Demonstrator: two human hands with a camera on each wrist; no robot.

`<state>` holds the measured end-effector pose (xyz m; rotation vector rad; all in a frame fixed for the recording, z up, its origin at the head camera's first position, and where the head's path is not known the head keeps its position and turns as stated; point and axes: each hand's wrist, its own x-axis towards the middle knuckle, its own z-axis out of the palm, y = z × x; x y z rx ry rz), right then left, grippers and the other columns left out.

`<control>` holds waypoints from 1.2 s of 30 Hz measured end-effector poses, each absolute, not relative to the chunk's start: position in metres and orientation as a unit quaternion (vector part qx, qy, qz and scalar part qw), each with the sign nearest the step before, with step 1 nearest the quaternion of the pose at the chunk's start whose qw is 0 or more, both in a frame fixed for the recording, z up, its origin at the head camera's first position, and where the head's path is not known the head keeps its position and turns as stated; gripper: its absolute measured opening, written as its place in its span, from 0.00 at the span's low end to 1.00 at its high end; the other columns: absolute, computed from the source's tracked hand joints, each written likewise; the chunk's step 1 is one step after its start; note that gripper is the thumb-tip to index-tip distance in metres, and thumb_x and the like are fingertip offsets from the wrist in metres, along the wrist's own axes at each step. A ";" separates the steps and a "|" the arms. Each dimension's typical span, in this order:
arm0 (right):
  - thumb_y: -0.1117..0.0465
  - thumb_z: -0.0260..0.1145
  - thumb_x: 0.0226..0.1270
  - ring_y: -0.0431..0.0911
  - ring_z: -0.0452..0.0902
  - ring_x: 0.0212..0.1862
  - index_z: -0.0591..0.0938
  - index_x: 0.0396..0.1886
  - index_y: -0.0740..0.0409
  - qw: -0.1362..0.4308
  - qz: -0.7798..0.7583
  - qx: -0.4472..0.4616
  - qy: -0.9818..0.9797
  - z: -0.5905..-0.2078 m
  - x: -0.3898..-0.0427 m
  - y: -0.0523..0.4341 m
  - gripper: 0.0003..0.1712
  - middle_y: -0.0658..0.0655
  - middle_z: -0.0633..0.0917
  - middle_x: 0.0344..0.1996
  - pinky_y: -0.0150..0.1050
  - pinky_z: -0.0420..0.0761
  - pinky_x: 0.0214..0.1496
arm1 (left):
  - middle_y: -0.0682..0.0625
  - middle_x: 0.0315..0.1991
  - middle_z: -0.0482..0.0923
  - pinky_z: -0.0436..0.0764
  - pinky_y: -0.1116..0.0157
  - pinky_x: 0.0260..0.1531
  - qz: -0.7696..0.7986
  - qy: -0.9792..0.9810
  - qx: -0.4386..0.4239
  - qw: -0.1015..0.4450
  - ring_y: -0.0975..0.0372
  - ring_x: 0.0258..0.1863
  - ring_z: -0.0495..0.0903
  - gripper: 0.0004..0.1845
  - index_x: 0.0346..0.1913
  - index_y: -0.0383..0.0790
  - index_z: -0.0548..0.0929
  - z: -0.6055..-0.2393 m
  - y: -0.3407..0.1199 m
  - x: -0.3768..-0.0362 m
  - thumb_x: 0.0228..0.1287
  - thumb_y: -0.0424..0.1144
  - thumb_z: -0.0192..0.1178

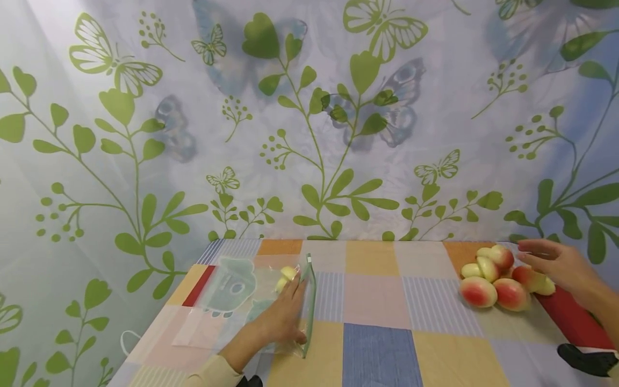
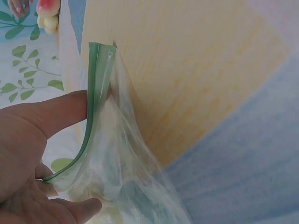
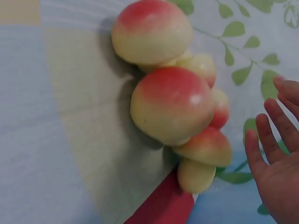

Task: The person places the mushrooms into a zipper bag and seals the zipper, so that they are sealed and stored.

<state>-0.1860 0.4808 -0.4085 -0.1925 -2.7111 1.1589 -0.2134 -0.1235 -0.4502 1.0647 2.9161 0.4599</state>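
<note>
A clear zip bag (image 1: 232, 322) with a green closure strip (image 2: 96, 79) and a pale green cartoon print lies on the left of the table. My left hand (image 1: 280, 320) holds it at the mouth, the thumb running behind the strip in the left wrist view. One small yellow toy mushroom (image 1: 287, 273) shows at the bag's far side, beside my fingers. At the right sits a pile of red-and-yellow toy mushrooms (image 1: 511, 294). Just beyond them my right hand (image 1: 563, 266) hovers with fingers extended and nothing held; the right wrist view shows it apart from the pile (image 3: 173, 105).
A patchwork tablecloth (image 1: 377, 355) covers the table, with a red patch (image 1: 575, 317) under the right forearm. Behind the table's far edge hangs a curtain (image 1: 309, 134) printed with leaves and butterflies. A white loop (image 1: 128, 341) sticks out at the left edge.
</note>
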 end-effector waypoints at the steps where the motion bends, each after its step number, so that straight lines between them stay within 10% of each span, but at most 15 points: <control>1: 0.41 0.59 0.79 0.76 0.65 0.59 0.66 0.70 0.76 0.099 0.386 -0.071 -0.915 -0.411 -0.186 0.484 0.42 0.83 0.67 0.65 0.65 0.76 0.48 | 0.24 0.79 0.42 0.63 0.44 0.71 0.147 0.929 0.340 0.001 0.33 0.76 0.52 0.70 0.78 0.21 0.51 -0.450 -0.124 -0.214 0.38 0.41 0.88; 12: 0.46 0.60 0.79 0.83 0.57 0.64 0.60 0.72 0.82 0.130 0.379 -0.132 -0.907 -0.435 -0.174 0.505 0.44 0.87 0.61 0.67 0.78 0.66 0.57 | 0.24 0.78 0.44 0.61 0.44 0.72 0.146 0.926 0.348 -0.011 0.35 0.76 0.52 0.70 0.78 0.21 0.51 -0.452 -0.125 -0.214 0.37 0.42 0.88; 21: 0.49 0.58 0.80 0.80 0.56 0.67 0.56 0.74 0.80 0.116 0.378 -0.143 -0.907 -0.458 -0.172 0.520 0.43 0.85 0.59 0.69 0.54 0.72 0.63 | 0.25 0.79 0.43 0.62 0.45 0.72 0.148 0.929 0.340 -0.005 0.36 0.76 0.52 0.70 0.78 0.22 0.51 -0.450 -0.126 -0.213 0.38 0.42 0.88; 27: 0.57 0.56 0.80 0.81 0.51 0.70 0.51 0.76 0.79 0.117 0.384 -0.157 -0.902 -0.475 -0.168 0.521 0.40 0.86 0.55 0.71 0.65 0.53 0.76 | 0.26 0.79 0.42 0.62 0.45 0.72 0.148 0.930 0.337 0.001 0.36 0.77 0.52 0.70 0.79 0.23 0.50 -0.449 -0.125 -0.212 0.39 0.42 0.88; 36: 0.60 0.65 0.74 0.84 0.59 0.62 0.48 0.77 0.78 0.095 0.355 -0.158 -0.917 -0.496 -0.172 0.523 0.47 0.91 0.59 0.63 0.72 0.72 0.58 | 0.25 0.79 0.41 0.65 0.44 0.70 0.155 0.930 0.334 0.006 0.33 0.75 0.53 0.70 0.79 0.23 0.50 -0.451 -0.126 -0.212 0.40 0.41 0.88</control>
